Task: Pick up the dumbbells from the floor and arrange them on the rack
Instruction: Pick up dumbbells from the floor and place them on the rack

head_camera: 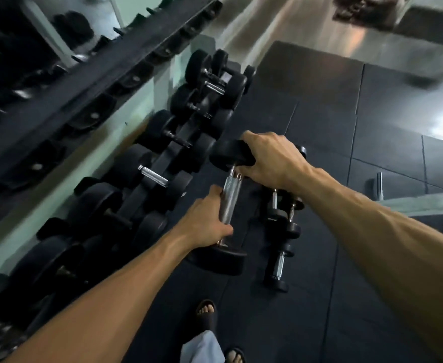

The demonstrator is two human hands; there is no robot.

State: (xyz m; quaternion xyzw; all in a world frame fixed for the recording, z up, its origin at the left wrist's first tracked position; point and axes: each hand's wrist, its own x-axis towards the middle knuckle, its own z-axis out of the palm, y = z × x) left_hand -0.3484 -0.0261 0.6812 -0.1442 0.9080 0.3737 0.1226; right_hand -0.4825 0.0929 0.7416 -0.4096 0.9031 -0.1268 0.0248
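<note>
Dumbbell [229, 203] gripped, left hand [207, 222]; right hand [270, 159]

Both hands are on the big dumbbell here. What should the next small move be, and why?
Probably swing the dumbbell left toward the rack. The left hand grips its chrome handle and the right hand holds the far head. Small dumbbells lie on the mat just right of it.

left hand [207, 221] fingers curled, right hand [268, 159] gripping, arms outstretched
</note>
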